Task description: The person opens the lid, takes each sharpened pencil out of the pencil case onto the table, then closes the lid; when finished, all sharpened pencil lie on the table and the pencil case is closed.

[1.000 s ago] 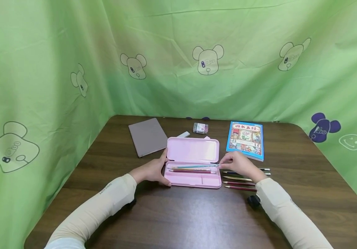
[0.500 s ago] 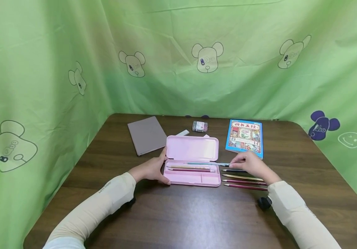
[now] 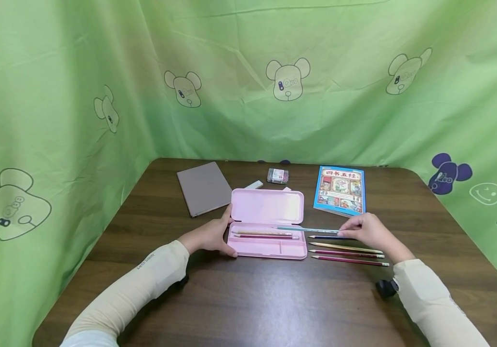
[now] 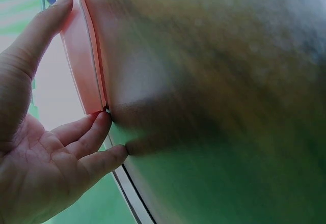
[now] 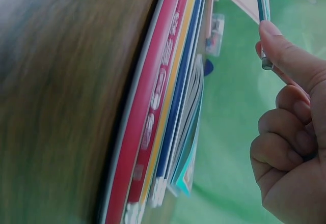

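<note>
**Pencil held beside the open case**

We see the right hand (image 3: 367, 232) pinching a teal pencil (image 3: 307, 230) by its end, level, its tip over the case's right edge. The left hand (image 3: 210, 236) grips the open pink case (image 3: 268, 225) on the worktop (image 3: 274, 299).

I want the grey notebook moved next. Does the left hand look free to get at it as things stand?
Probably yes. The grey notebook lies bare just beyond the left hand, with only tabletop between them. The hand now grips the pink case by its end, so it must let go first.
</note>
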### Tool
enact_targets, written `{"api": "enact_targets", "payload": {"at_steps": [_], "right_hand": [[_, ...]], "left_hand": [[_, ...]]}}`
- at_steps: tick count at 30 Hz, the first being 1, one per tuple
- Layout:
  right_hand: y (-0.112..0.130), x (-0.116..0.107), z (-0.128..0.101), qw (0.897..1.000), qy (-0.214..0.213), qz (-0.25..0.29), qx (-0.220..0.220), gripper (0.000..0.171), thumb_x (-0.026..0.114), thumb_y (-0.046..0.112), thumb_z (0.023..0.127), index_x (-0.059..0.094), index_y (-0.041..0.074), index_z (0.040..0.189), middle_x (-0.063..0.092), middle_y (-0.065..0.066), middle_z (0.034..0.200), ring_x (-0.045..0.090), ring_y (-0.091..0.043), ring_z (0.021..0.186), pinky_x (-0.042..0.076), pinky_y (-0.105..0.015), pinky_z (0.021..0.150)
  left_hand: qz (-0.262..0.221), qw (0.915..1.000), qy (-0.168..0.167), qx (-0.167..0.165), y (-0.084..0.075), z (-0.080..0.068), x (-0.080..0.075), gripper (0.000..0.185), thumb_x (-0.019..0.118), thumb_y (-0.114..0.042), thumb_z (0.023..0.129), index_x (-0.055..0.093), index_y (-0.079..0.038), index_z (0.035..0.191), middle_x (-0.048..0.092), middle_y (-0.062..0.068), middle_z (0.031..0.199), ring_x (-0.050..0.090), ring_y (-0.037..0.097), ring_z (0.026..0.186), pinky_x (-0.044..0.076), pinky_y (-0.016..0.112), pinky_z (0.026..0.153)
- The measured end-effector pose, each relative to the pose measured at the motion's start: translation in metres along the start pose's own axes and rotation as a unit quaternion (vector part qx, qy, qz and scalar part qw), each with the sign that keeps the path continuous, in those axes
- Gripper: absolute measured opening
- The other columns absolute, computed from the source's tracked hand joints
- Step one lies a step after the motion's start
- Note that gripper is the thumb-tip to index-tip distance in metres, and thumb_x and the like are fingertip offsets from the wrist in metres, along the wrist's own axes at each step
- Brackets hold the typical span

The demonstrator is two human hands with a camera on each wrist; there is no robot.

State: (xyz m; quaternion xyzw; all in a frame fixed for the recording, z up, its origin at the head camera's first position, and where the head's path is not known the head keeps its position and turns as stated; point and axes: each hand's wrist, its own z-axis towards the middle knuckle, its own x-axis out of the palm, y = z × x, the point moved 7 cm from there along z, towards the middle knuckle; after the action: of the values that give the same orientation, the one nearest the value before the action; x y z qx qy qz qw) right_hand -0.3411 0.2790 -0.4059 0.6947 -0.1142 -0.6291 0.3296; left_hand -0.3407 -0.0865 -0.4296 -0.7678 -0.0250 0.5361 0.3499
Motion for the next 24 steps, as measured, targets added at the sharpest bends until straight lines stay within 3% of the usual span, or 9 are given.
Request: {"api": "enact_targets", "payload": {"at_steps": [8,14,24], "right_hand": [[-0.013,-0.011,-0.017,1.000,0.004,-0.007,0.028,0.019,0.074,0.030,0.077,0.073,0.011,0.079,0.067,0.000,0.070,0.042,-0.005,0.057,0.037,-0.023,0.050],[-0.020,-0.019,-0.032,1.000,-0.004,-0.014,0.012,0.013,0.075,0.026,0.077,0.073,0.012,0.077,0.070,0.000,0.075,0.050,0.001,0.061,0.044,-0.022,0.056],[-0.034,-0.025,-0.056,1.000,0.001,-0.007,0.012,0.011,0.074,0.019,0.078,0.073,0.008,0.078,0.071,-0.002,0.074,0.052,0.003,0.062,0.044,-0.021,0.056]], "left_hand": [[0.007,1.0000,-0.001,0.001,0.000,-0.001,0.000,0.135,0.085,-0.039,0.061,-0.012,-0.003,0.146,0.044,0.011,0.142,0.044,0.023,0.126,0.032,0.040,0.106],[0.006,1.0000,0.000,-0.005,0.000,-0.001,0.000,0.134,0.085,-0.038,0.061,-0.012,-0.004,0.147,0.043,0.011,0.142,0.044,0.023,0.126,0.032,0.040,0.106],[0.000,1.0000,0.004,-0.005,-0.001,-0.001,0.000,0.135,0.086,-0.039,0.061,-0.014,-0.005,0.147,0.043,0.010,0.142,0.043,0.022,0.127,0.031,0.040,0.106]]}}
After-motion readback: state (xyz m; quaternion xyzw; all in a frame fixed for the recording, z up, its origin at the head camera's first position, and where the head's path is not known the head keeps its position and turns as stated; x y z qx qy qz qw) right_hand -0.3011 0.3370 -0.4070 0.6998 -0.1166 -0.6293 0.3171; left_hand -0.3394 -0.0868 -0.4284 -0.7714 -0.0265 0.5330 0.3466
